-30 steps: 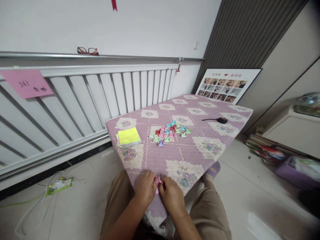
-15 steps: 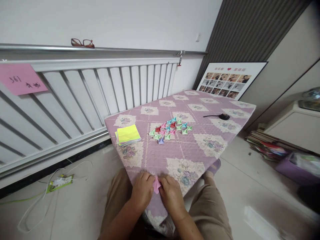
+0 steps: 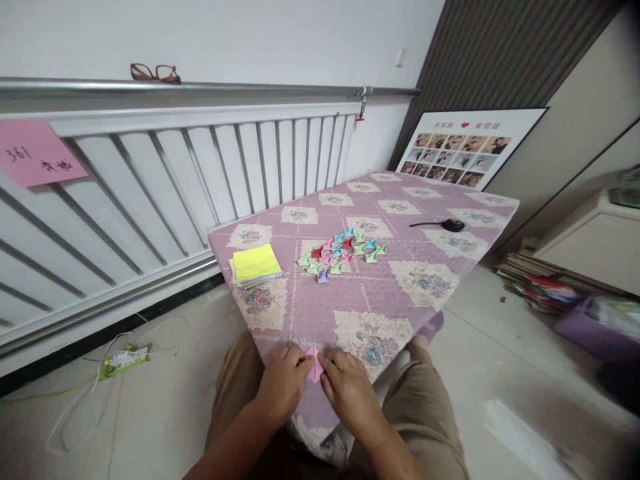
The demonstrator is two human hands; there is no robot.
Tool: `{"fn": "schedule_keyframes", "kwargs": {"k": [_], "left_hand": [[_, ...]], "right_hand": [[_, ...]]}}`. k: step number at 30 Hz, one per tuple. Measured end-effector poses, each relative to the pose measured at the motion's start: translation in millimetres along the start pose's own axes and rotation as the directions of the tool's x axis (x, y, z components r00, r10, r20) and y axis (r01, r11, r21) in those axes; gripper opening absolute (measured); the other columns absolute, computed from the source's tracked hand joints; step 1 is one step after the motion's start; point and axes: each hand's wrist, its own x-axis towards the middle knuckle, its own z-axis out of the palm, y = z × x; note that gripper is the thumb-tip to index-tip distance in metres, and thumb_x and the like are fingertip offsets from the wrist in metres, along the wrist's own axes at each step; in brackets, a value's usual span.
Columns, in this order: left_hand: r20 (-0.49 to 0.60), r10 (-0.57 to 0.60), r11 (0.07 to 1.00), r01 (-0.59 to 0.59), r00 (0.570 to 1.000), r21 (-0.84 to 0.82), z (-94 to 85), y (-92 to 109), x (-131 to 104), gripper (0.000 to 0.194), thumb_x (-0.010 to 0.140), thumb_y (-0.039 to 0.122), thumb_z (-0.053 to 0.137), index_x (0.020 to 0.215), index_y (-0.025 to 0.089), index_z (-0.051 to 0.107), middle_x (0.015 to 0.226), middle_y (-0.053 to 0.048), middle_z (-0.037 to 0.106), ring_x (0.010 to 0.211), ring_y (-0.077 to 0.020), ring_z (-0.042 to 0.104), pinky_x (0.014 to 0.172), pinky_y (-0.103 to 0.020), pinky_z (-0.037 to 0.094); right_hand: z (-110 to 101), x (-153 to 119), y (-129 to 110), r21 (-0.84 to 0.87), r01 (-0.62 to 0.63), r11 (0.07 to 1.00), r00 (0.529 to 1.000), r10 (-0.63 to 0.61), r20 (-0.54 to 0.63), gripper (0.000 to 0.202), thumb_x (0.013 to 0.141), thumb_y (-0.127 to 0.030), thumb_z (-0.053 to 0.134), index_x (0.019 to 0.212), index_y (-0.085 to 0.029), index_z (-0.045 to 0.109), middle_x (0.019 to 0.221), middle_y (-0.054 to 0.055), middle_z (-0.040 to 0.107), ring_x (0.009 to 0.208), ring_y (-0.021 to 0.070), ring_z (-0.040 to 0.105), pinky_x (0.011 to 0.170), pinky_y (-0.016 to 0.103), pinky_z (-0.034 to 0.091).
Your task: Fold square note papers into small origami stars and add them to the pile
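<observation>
A small pink folded paper (image 3: 313, 365), roughly diamond-shaped, lies on the cloth near the table's front corner. From its left side my left hand (image 3: 287, 381) grips it, fingers curled and fingertips at its edge. On the opposite side my right hand (image 3: 349, 389) holds it with thumb and fingers pressed to the paper. Farther up the table stands a cluster of small folded paper pieces (image 3: 337, 251) in green, blue, pink, red and purple. To their left is a stack of square paper sheets (image 3: 257, 263), yellow on top.
A flowered purple tablecloth (image 3: 320, 310) covers the table. A black long-handled object (image 3: 453, 225) lies at its right. Behind stands a white radiator (image 3: 240, 163) with glasses (image 3: 155, 73) on the pipe above. A power strip (image 3: 125, 360) with cables lies on the floor at left.
The pink paper's outline has changed from a narrow pointed shape to a wider diamond. Both hands stay at its sides, fingers slightly shifted. The camera view has tilted slightly.
</observation>
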Motion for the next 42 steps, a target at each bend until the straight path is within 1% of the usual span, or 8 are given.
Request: {"fn": "schedule_keyframes", "kwargs": {"k": [7,14,18,22,28,34,38,42], "left_hand": [[0.064,0.049,0.981,-0.060,0.997,0.184,-2.9,1.7,-1.4,0.030,0.094,0.020,0.043,0.117,0.025,0.061,0.104,-0.007,0.061,0.092,-0.0232,0.052,0.078,-0.033,0.041],[0.071,0.101,0.976,-0.112,0.992,0.184,-1.1,0.6,-13.9,0.039,0.090,0.019,0.052,0.127,0.030,0.053,0.114,-0.008,0.059,0.103,-0.0267,0.050,0.084,-0.037,0.040],[0.087,0.103,0.967,-0.121,0.991,0.226,-0.3,4.6,-25.2,0.044,0.090,0.021,0.053,0.132,0.032,0.048,0.129,-0.010,0.053,0.111,-0.0305,0.048,0.088,-0.044,0.039],[0.086,0.076,0.954,-0.098,0.993,0.285,1.8,8.2,-33.4,0.043,0.091,0.026,0.052,0.133,0.034,0.047,0.138,-0.010,0.047,0.119,-0.0319,0.044,0.093,-0.049,0.037],[0.059,0.062,0.939,-0.078,0.996,0.335,5.6,7.0,-35.5,0.038,0.094,0.036,0.047,0.132,0.036,0.047,0.138,-0.005,0.048,0.119,-0.0278,0.046,0.096,-0.048,0.038],[-0.030,0.197,0.913,-0.173,0.980,0.369,9.4,1.2,-35.3,0.036,0.094,0.031,0.049,0.129,0.030,0.051,0.137,-0.008,0.049,0.123,-0.0280,0.042,0.098,-0.046,0.038],[-0.056,0.268,0.914,-0.235,0.962,0.331,10.2,-3.2,-34.7,0.034,0.093,0.030,0.051,0.127,0.026,0.053,0.128,-0.007,0.054,0.121,-0.0247,0.044,0.101,-0.042,0.036],[-0.067,0.287,0.917,-0.254,0.955,0.308,11.7,-5.3,-33.5,0.034,0.092,0.033,0.052,0.125,0.023,0.054,0.123,-0.008,0.057,0.117,-0.0248,0.046,0.101,-0.042,0.037]], "right_hand": [[-6.8,-5.3,-2.7,-0.012,-0.003,1.000,0.998,0.004,0.062,0.041,0.082,-0.022,0.062,0.123,-0.024,0.057,0.110,0.008,0.061,0.099,0.0238,0.054,0.085,0.038,0.041],[-8.4,-12.0,-3.9,-0.031,0.006,0.999,0.995,-0.003,0.103,0.051,0.080,-0.032,0.067,0.129,-0.025,0.053,0.121,0.010,0.059,0.109,0.0275,0.051,0.091,0.042,0.040],[-7.1,-18.6,-4.4,-0.036,0.021,0.999,0.995,-0.017,0.098,0.059,0.078,-0.041,0.068,0.131,-0.024,0.050,0.127,0.011,0.057,0.115,0.0298,0.048,0.096,0.045,0.036],[-6.6,-20.5,-1.6,-0.033,0.013,0.999,0.991,-0.008,0.133,0.060,0.079,-0.042,0.067,0.133,-0.023,0.049,0.132,0.011,0.054,0.119,0.0302,0.045,0.099,0.047,0.034],[-11.6,-15.5,1.7,0.027,0.024,0.999,0.965,-0.030,0.259,0.056,0.087,-0.040,0.057,0.138,-0.024,0.043,0.141,0.009,0.047,0.129,0.0283,0.038,0.105,0.049,0.028],[-9.1,-11.3,2.0,0.086,0.054,0.995,0.924,-0.083,0.374,0.066,0.086,-0.039,0.058,0.145,-0.027,0.029,0.150,0.007,0.034,0.138,0.0307,0.025,0.108,0.059,0.017],[-9.9,-8.2,5.1,0.126,0.055,0.991,0.903,-0.103,0.418,0.070,0.087,-0.046,0.055,0.147,-0.029,0.022,0.152,0.006,0.029,0.140,0.0303,0.022,0.109,0.061,0.015],[-11.0,-7.5,5.8,0.125,0.035,0.992,0.892,-0.088,0.444,0.074,0.085,-0.046,0.059,0.147,-0.030,0.022,0.152,0.006,0.028,0.140,0.0314,0.022,0.109,0.060,0.014]]}}
